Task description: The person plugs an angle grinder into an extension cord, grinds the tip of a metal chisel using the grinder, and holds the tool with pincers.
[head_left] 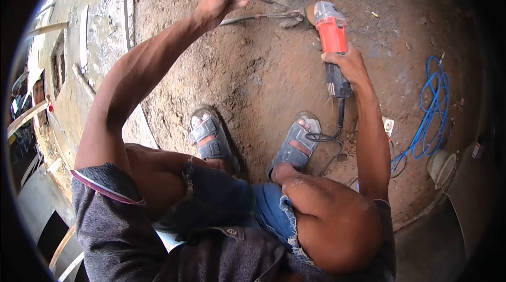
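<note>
My left hand (217, 3) is closed on the black-gripped handle of a long two-handled tool (271, 1) that looks like pliers or shears. Its second handle (253, 18) spreads apart below, and both arms meet at a head just left of the grinder. My right hand (345, 63) grips the body of a red and black angle grinder (332, 34). The grinder's disc (311, 16) faces the tool's head and is at or very near it; whether they touch, I cannot tell. A black cord runs from the grinder's rear toward my feet.
My sandalled feet (213, 137) stand on the dirt ground (253, 87). A blue cable coil (435, 97) lies at right, with a white socket (388, 126) near my right forearm. A long strip (126, 8) and wooden pieces (47, 30) lie at left.
</note>
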The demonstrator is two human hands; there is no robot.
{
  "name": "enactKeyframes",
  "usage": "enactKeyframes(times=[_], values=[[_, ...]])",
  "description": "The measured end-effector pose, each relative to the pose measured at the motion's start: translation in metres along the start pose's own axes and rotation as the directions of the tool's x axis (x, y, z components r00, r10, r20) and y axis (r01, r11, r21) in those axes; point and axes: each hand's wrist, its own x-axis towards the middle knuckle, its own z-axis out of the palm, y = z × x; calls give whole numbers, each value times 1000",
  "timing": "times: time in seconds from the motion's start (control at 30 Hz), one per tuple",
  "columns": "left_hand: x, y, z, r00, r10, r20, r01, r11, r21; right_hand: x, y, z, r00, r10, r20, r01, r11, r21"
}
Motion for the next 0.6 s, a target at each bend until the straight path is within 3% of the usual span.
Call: enactKeyframes(times=[0.13, 0.17, 0.33, 0.43, 0.53, 0.6], values=[[18, -16, -14, 995, 52, 82, -52, 999, -1, 2, -2, 3, 998, 31, 52, -33, 999, 20], [16, -15, -12, 998, 58, 12, -58, 997, 52, 2, -3, 2, 997, 40, 61, -41, 999, 18], [13, -16, -9, 997, 79, 6, -79, 997, 25, 4, -6, 3, 999, -8, 45, 9, 999, -35], [12, -17, -8, 996, 91, 7, -91, 996, 17, 13, 11, 5, 997, 30, 75, -36, 996, 86], [16, -20, -13, 995, 103, 18, -103, 995, 12, 10, 2, 2, 998, -10, 66, 13, 999, -42], [15, -21, -12, 995, 97, 8, -97, 995, 18, 6, -2, 5, 998, -5, 58, 6, 1000, -28]])
